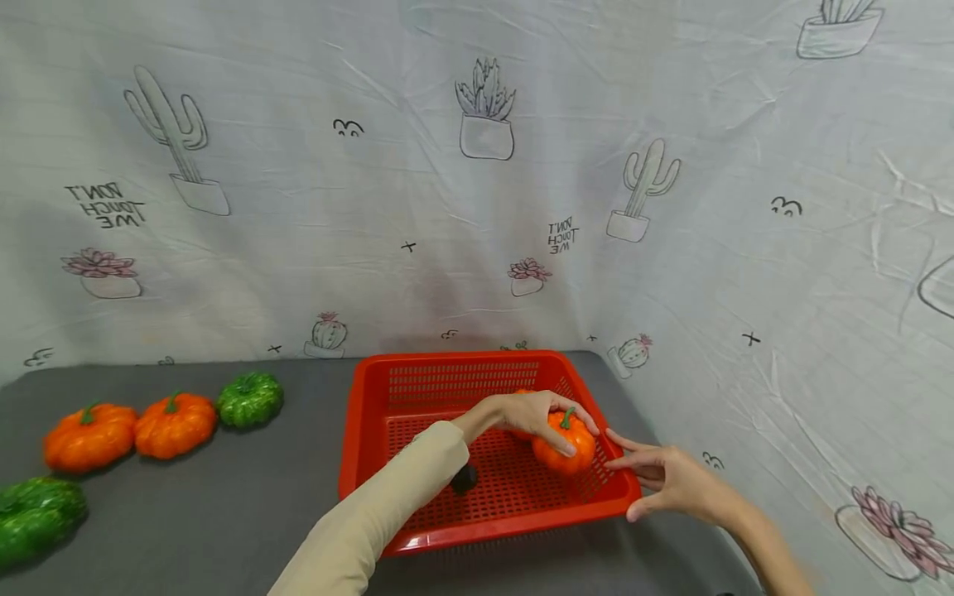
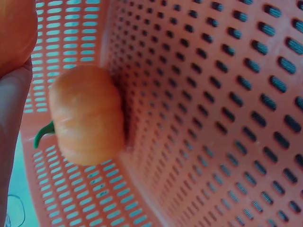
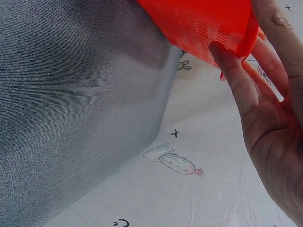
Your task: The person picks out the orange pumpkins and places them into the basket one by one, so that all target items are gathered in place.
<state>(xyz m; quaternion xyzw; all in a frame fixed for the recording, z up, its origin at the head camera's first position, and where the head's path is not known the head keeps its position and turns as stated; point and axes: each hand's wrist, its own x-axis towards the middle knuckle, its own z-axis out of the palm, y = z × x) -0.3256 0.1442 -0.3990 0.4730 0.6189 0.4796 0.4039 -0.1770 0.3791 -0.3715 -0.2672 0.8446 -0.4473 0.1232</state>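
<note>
While the left hand curls fingers round 1 orange pumpkin, the right hand pinches the red basket's rim.

My sleeve looks like cloth, matt and slightly wrinkled. The red basket seems to be of smooth plastic with a mild gloss. The orange pumpkin that I hold has smooth, shiny skin; the green gourd is glossy also. The grey table appears matt, finely ribbed like fabric; the white sheet, creased cloth.
</note>
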